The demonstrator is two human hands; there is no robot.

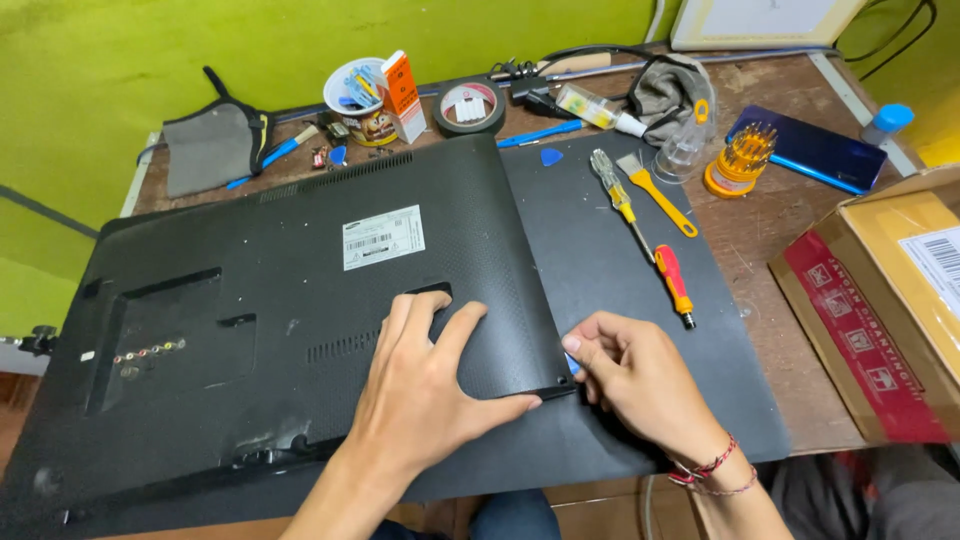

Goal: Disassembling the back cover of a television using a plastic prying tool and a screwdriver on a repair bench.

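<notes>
A black flat-screen monitor [280, 290] lies face down on a dark work mat [620, 270], its textured back cover up. My left hand [425, 385] rests flat on the cover near its lower right corner, fingers spread. My right hand [635, 385] sits just beside that corner, fingertips pinching a small blue pick [573, 366] pressed into the cover's edge seam.
Two screwdrivers [640, 235], a yellow-handled brush [655, 195] and another blue pick [551, 156] lie on the mat. A tape roll [468, 106], cup of tools [362, 100], screwdriver bit set [738, 160] and phone [815, 148] stand behind. A cardboard box [885, 310] sits at right.
</notes>
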